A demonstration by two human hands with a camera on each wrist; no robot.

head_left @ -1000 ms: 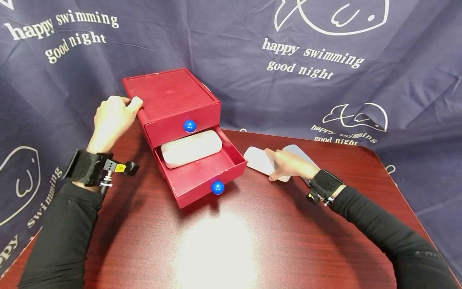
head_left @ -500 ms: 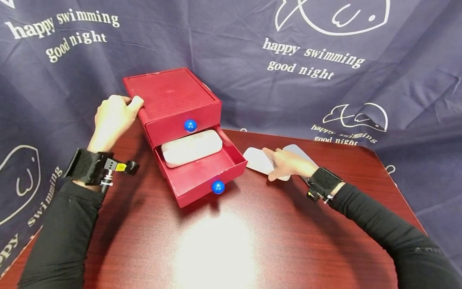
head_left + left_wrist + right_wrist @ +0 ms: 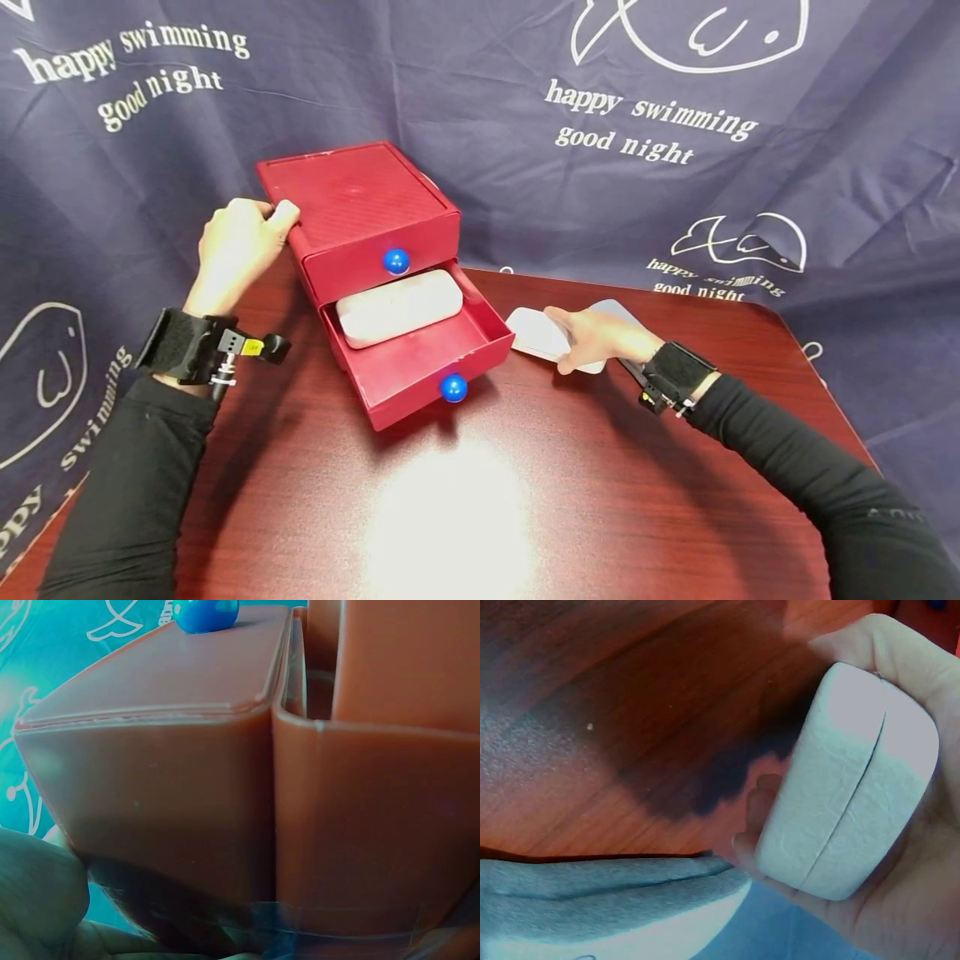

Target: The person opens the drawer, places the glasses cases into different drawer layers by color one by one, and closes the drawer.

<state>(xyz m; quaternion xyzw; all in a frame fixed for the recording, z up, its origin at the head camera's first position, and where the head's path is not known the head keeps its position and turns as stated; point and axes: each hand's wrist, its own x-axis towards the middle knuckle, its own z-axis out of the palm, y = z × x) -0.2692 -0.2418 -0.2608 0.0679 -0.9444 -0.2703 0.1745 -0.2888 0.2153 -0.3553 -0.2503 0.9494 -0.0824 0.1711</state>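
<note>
My left hand (image 3: pixel 240 246) grips the upper left edge of a red plastic drawer unit (image 3: pixel 360 192). Its top drawer is closed, and the lower drawer (image 3: pixel 405 375) is pulled out. Inside the lower drawer, towards the back, lies a white glasses case (image 3: pixel 401 308). To the right of the unit, my right hand (image 3: pixel 600 336) holds another white glasses case (image 3: pixel 534 329) across its middle. The right wrist view shows this case (image 3: pixel 847 787) end-on with its seam, between thumb and fingers. Behind that hand lies a grey glasses case (image 3: pixel 617 312), partly hidden by it.
Blue ball knobs (image 3: pixel 453 388) stick out from the drawer fronts. Everything stands on a reddish-brown wooden table (image 3: pixel 637 500) with a bright glare patch at the front. A dark blue printed curtain (image 3: pixel 495 167) hangs close behind the table.
The case in my right hand has tilted slightly, showing a little more of its side. My left hand and the drawer unit look unmoved.
</note>
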